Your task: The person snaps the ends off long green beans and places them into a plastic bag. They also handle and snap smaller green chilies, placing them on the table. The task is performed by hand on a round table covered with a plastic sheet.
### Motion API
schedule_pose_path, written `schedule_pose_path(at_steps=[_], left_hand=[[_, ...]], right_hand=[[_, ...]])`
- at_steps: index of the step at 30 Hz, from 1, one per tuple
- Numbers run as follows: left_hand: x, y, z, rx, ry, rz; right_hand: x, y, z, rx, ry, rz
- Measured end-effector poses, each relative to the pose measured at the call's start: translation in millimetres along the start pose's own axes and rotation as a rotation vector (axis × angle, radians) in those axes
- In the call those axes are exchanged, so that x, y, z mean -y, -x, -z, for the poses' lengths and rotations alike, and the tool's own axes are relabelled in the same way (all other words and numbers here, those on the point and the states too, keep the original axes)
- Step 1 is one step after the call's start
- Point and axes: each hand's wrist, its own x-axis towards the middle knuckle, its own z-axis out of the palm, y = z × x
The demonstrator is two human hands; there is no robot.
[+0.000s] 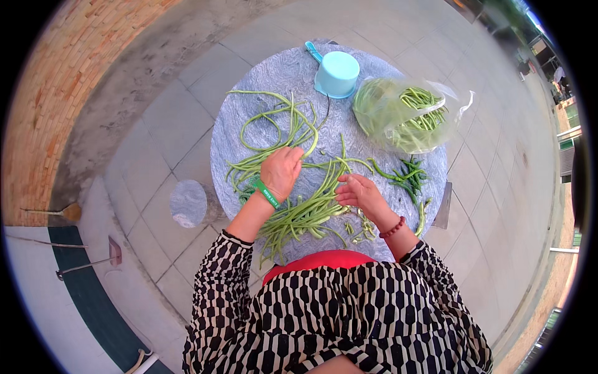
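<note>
Yardlong beans lie in two loose groups on a round grey stone table. My left hand (281, 172), with a green band at its wrist, has its fingers closed on the end of a long bean (315, 135) that curves away over the table. Under and behind that hand spreads a tangle of long beans (254, 159). My right hand (359, 194) is held with its fingers apart beside the nearer bean pile (306, 212), and I see nothing in it. Short snapped bean pieces (364, 229) lie below the right hand.
At the table's (275, 70) far side stands an upturned light-blue dipper (337, 75). A clear plastic bag (397, 114) of beans sits at the right, with green chili peppers (411, 177) nearer me. A round stone stool (188, 204) is left of the table.
</note>
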Motion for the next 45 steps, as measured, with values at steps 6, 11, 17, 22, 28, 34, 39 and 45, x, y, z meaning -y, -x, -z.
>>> schedule_pose_path(at_steps=[6, 11, 17, 22, 28, 34, 39, 45], left_hand=[[-64.4, 90.0, 10.6, 0.389, 0.148, -0.21], [-48.3, 159.2, 0.7, 0.532, 0.138, -0.033], [-20.8, 129.0, 7.0, 0.428, 0.519, 0.467], [-35.7, 55.4, -5.8, -0.061, 1.689, 0.927], [-62.3, 29.9, -5.4, -0.101, 1.743, 0.785], [-88.0, 38.8, -11.2, 0.029, 1.622, 0.713], [-98.6, 43.4, -21.8, 0.22, 1.42, 0.644], [-101.6, 50.9, -26.2, 0.249, 1.575, 0.588]], right_hand=[[-1.5, -51.6, -3.7, 0.005, -0.483, -0.294], [-14.5, -58.7, 8.7, -0.088, -0.561, -0.109], [-1.7, 2.5, -32.4, -0.028, -0.444, 0.061], [-25.3, 41.1, -56.2, 0.107, -0.134, 0.132], [-34.1, 47.3, -41.6, 0.072, 0.239, 0.27], [54.7, 56.5, -55.2, -0.248, 0.936, 0.859], [78.0, 63.8, -43.3, -0.045, 1.715, 1.002], [54.6, 61.0, -32.5, -0.198, 1.007, 0.931]])
